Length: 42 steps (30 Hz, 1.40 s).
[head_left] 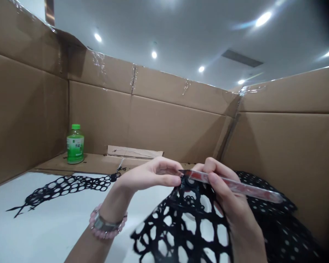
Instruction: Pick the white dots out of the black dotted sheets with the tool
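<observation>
My left hand (156, 175) pinches the top edge of a black openwork mesh piece (196, 215) with thumb and fingertips. The mesh has round holes and hangs down in front of me over the white surface. My right hand (226, 190) grips a slim pointed tool (235, 185) with a see-through reddish handle. Its dark tip points left and lies at the mesh's top edge, close to my left fingertips. The right hand's lower fingers are partly hidden behind the mesh, which hangs against that hand.
Another strip of black mesh (71, 184) lies at left on the white tabletop (44, 226). Behind it stands a green-capped bottle (75, 146). Black dotted fabric (279, 215) is heaped at right. Cardboard walls (164, 120) enclose the work area, with a flat cardboard piece (134, 151) at the back.
</observation>
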Tool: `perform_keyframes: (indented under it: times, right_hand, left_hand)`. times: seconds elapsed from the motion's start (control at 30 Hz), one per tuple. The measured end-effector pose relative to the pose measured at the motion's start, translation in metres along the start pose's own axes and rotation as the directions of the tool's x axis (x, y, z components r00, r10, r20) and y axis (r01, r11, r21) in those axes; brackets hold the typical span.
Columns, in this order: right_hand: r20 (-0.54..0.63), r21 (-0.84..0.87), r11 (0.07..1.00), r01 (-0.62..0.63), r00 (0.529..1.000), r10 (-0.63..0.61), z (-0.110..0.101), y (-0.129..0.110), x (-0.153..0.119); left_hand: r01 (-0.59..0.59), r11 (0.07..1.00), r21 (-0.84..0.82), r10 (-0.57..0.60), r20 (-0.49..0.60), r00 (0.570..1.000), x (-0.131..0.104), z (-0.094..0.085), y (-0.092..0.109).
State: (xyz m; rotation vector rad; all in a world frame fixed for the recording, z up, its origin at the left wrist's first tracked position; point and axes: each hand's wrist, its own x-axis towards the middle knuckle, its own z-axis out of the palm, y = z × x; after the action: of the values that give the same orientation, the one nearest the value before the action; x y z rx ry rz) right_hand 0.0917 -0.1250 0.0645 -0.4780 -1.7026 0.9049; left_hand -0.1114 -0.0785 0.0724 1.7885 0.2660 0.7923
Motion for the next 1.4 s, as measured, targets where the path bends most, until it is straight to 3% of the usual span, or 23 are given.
perform_keyframes:
  times: [0.13, 0.3, 0.5, 0.77, 1.03, 1.2, 1.33, 1.4]
  right_hand:
    - [0.047, -0.012, 1.000, 0.020, 0.999, -0.020, -0.008, 0.000, 0.000]
    - [0.056, -0.060, 0.998, 0.013, 0.998, -0.010, -0.011, -0.002, -0.001]
    - [0.017, -0.099, 0.995, -0.004, 1.000, 0.006, -0.010, -0.008, -0.003]
    - [-0.028, -0.283, 0.959, -0.023, 0.999, 0.015, -0.002, -0.015, -0.005]
    - [-0.065, -0.542, 0.841, -0.003, 0.997, -0.038, 0.009, -0.026, -0.010]
    - [-0.130, -0.718, 0.696, 0.009, 0.980, -0.147, 0.035, -0.024, -0.016]
    - [-0.166, -0.828, 0.560, 0.015, 0.948, -0.271, 0.053, -0.019, -0.019]
    - [-0.163, -0.841, 0.540, 0.018, 0.944, -0.286, 0.054, -0.018, -0.018]
  left_hand:
    - [-0.025, 0.992, -0.122, 0.014, -0.089, 0.996, -0.003, 0.005, 0.004]
    - [-0.025, 0.997, -0.068, 0.009, -0.230, 0.973, -0.012, 0.011, 0.016]
    - [-0.023, 0.998, 0.057, 0.041, -0.339, 0.940, -0.016, 0.013, 0.015]
    - [-0.004, 0.974, 0.228, 0.129, -0.535, 0.835, -0.028, 0.020, 0.019]
    - [0.087, 0.917, 0.390, 0.176, -0.589, 0.789, -0.032, 0.021, 0.021]
    - [0.074, 0.774, 0.629, 0.286, -0.451, 0.845, -0.031, 0.025, 0.027]
    - [0.121, 0.693, 0.710, 0.307, -0.443, 0.842, -0.030, 0.030, 0.027]
    - [0.109, 0.697, 0.708, 0.314, -0.439, 0.842, -0.030, 0.030, 0.026]
